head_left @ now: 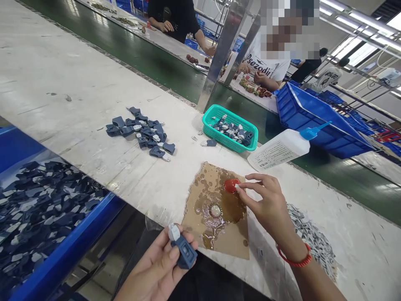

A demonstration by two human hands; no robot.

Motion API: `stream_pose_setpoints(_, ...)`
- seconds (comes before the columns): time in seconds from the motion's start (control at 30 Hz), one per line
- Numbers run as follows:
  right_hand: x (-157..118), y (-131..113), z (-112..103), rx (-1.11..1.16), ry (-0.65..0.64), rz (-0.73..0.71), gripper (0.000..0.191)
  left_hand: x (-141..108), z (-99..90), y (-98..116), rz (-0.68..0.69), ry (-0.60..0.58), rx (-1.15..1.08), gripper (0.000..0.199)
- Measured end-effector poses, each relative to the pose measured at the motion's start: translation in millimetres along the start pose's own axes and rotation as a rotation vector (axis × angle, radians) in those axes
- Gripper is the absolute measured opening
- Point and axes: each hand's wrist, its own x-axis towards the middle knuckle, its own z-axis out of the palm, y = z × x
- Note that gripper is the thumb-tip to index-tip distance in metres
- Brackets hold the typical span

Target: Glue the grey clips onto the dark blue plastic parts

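**Reader:** In the head view, how far along did the work appear?

**Author:** One dark blue part (187,253) carried its pale grey end (174,232), so the two seemed, by judgement, already paired. A heap of similar parts (142,133) lay on the table (78,96), others filled a green basket (238,146), and many more filled a blue bin (72,241). Which of these were finished could not be told. A pile of small grey pieces (313,238) beside the right forearm suggested that much was left.

**Reader:** How did the hands grip?

**Author:** The left hand (161,261) was closed about the dark blue part, thumb on top, near the table's front edge. The right hand (266,200) pinched a small white piece (237,188) between fingertips at a red cap (231,185) on wet cardboard (197,188); contact with the cap was uncertain.

**Reader:** And the part's appearance?

**Author:** It was elongated and matt, with a recessed opening in its upper face. Its pale end pointed away from the wearer, slightly leftward.
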Motion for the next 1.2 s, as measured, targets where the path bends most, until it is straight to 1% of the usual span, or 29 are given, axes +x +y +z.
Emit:
stream_pose_setpoints(0.1, 0.7, -8.1, -7.2, -0.009, 0.069, 0.006, 0.006, -0.1, 1.4, -1.8, 0.021, 0.062, 0.028, 0.032)
stream_pose_setpoints(0.17, -0.6, -12.9, -7.8, -0.017, 0.117, 0.005, 0.005, 0.0, 2.3, -3.8, 0.056, 0.091, 0.073, 0.032)
stream_pose_setpoints(0.27, -5.6, -17.4, -1.2, 0.001, 0.094, -0.030, 0.003, 0.3, 4.1, -8.0, 0.153, 0.074, 0.142, 0.031)
stream_pose_setpoints(0.33, -10.1, -21.2, 2.3, 0.008, 0.067, -0.044, 0.003, 0.5, 5.3, -11.2, 0.192, 0.059, 0.169, 0.030)
stream_pose_setpoints(0.4, -14.7, -29.1, 0.3, 0.015, 0.084, -0.032, 0.003, 0.9, 5.8, -14.4, 0.210, 0.054, 0.205, 0.029)
stream_pose_setpoints(0.47, -19.3, -42.5, -7.1, 0.076, 0.104, -0.011, 0.008, 1.5, 5.1, -17.3, 0.245, 0.041, 0.255, 0.029)
stream_pose_setpoints(0.53, -23.5, -59.3, -16.1, 0.208, 0.079, 0.000, 0.012, 2.2, 3.5, -20.0, 0.285, 0.015, 0.300, 0.029)
stream_pose_setpoints(0.6, -26.9, -75.5, -22.0, 0.343, 0.012, -0.006, 0.013, 2.5, 1.7, -22.3, 0.310, -0.014, 0.330, 0.026)
stream_pose_setpoints(0.7, -29.9, -91.5, -21.1, 0.451, -0.068, 0.001, 0.010, 1.7, 0.2, -24.4, 0.349, -0.042, 0.381, 0.022)
stream_pose_setpoints(0.87, -30.9, -97.8, -12.3, 0.526, -0.062, 0.060, 0.009, -1.2, 1.0, -23.4, 0.391, -0.044, 0.434, 0.018)
stream_pose_setpoints(0.93, -31.0, -97.3, -13.4, 0.530, -0.057, 0.048, 0.008, -2.5, 2.3, -22.6, 0.420, -0.046, 0.448, 0.016)
stream_pose_setpoints(1.0, -31.3, -96.2, -16.2, 0.548, -0.083, 0.048, 0.009, -4.4, 4.2, -22.4, 0.479, -0.041, 0.493, 0.013)
stream_pose_setpoints(1.07, -32.5, -94.8, -18.2, 0.639, -0.156, 0.125, 0.011, -7.1, 6.3, -23.0, 0.580, -0.029, 0.575, 0.011)
stream_pose_setpoints(1.1, -33.7, -94.2, -18.3, 0.731, -0.213, 0.212, 0.010, -8.8, 7.2, -23.5, 0.629, -0.028, 0.612, 0.010)
stream_pose_setpoints(1.17, -37.9, -94.0, -16.2, 1.000, -0.359, 0.466, 0.010, -12.4, 7.7, -24.4, 0.696, -0.056, 0.645, 0.010)
stream_pose_setpoints(1.2, -41.0, -94.8, -14.5, 1.147, -0.451, 0.589, 0.012, -14.1, 7.3, -24.5, 0.704, -0.080, 0.641, 0.009)
